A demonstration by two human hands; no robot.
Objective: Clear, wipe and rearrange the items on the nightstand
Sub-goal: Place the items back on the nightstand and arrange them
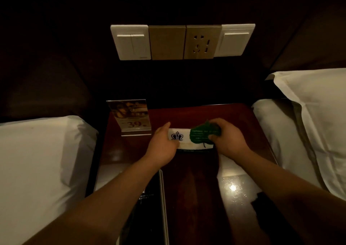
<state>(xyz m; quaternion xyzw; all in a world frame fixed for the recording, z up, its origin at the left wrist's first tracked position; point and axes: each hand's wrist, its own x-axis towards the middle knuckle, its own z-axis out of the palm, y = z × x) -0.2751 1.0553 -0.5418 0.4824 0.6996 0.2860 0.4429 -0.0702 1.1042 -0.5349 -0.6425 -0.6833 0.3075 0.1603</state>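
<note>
A dark red wooden nightstand stands between two beds. On it lies a white card with a black crown logo. My left hand rests on the card's left end, fingers together, holding it. My right hand pinches a green leaf-shaped card that overlaps the white card's right end. An acrylic sign holder showing "39" stands upright at the back left of the top.
A black folder lies at the front left under my left forearm. A dark object sits at the front right edge. White pillows lie on the left bed and right bed. Wall switches and a socket are above.
</note>
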